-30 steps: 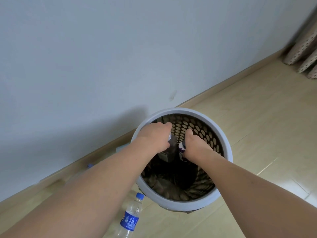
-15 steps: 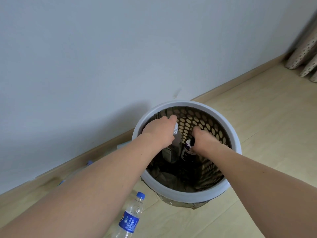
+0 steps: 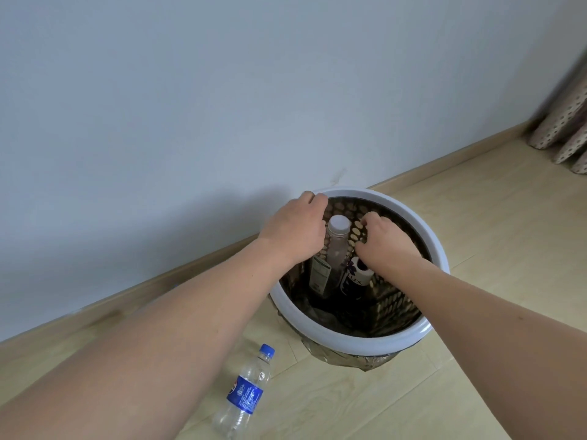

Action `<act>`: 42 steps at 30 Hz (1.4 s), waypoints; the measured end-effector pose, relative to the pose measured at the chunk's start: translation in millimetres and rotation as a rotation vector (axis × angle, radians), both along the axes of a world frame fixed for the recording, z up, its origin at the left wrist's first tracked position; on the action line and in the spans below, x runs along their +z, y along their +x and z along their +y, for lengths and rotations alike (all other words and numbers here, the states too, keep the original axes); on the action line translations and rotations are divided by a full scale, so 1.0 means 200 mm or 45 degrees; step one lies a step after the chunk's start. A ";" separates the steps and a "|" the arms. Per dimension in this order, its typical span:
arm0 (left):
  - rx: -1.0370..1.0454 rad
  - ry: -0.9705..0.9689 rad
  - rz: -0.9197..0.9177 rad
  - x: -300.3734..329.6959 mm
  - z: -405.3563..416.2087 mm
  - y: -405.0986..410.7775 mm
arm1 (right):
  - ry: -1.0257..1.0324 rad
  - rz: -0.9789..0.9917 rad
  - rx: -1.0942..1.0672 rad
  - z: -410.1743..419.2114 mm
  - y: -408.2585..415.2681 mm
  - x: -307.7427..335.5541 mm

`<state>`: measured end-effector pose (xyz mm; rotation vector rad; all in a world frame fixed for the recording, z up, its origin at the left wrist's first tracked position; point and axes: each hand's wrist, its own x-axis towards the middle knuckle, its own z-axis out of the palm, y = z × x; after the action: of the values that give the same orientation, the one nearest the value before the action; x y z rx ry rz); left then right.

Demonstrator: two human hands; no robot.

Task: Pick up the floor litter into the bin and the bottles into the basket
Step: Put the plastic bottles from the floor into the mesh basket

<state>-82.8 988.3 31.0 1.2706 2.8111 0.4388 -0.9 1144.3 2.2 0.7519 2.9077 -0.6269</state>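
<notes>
Your left hand [image 3: 293, 228] and right hand [image 3: 386, 241] are both over the mouth of the basket [image 3: 365, 339], a round perforated tub with a pale rim that stands on the floor [image 3: 476, 236] close to the skirting board [image 3: 190, 271] and wall [image 3: 222, 90]. Left hand: fingers curled down at the far-left rim; whether they grip the rim or anything inside, you cannot tell. Right hand: fingers curled, just above the dark bottle [image 3: 354, 281]; grasp not resolvable.

Inside the basket, the white-capped bottle [image 3: 338, 239] stands upright between your two hands, a carton-like pack [image 3: 319, 274] beside it on the left, the dark bottle on the right. All three sit toward the far half of the tub.

A clear water bottle [image 3: 246, 395] with a blue cap and label lies on the floor near the basket's near-left edge, under your left forearm. Open floor runs right of the basket toward the dotted curtain [image 3: 568, 128].
</notes>
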 end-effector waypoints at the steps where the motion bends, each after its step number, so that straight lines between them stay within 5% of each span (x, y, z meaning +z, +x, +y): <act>1: 0.000 0.069 0.025 0.01 -0.04 0.00 | 0.001 0.055 -0.023 -0.01 0.01 0.02; 6: 0.129 0.331 0.244 0.04 -0.32 0.00 | 0.231 0.456 -0.010 -0.18 0.04 0.20; 12: 0.567 0.141 0.171 -0.18 -0.86 0.04 | 0.318 0.923 0.608 -0.74 0.10 0.37; 15: 0.846 -0.067 -0.176 -0.37 -1.11 0.11 | 0.113 0.807 0.895 -1.02 0.14 0.21; 17: 0.967 -0.170 -0.391 -0.52 -1.23 0.16 | -0.017 0.589 0.842 -1.17 0.18 0.04; 21: 1.015 -0.405 -0.494 -0.79 -1.36 0.22 | -0.194 -0.237 0.222 -1.32 0.20 -0.35; 25: 1.037 -0.421 -0.382 -0.95 -1.38 0.21 | -0.349 -0.599 -0.351 -1.29 0.18 -0.65; 29: 1.131 -0.417 -0.481 -1.03 -1.39 0.19 | -0.706 -0.628 -0.588 -1.30 0.17 -0.85; 33: 1.298 -0.027 -1.029 -0.97 -1.40 0.22 | -0.936 -0.581 -0.551 -1.32 0.17 -0.83; 37: 1.356 0.464 -1.350 -0.78 -1.37 0.28 | -1.171 -0.496 -0.447 -1.28 0.21 -0.59; 42: 1.098 0.721 -1.531 -0.22 -1.23 0.34 | -1.124 -0.446 -0.347 -1.12 0.35 -0.13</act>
<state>-14.4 741.7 -12.6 -0.3540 1.9509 1.4426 69.0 920.2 -24.0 0.9658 1.9130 -1.4688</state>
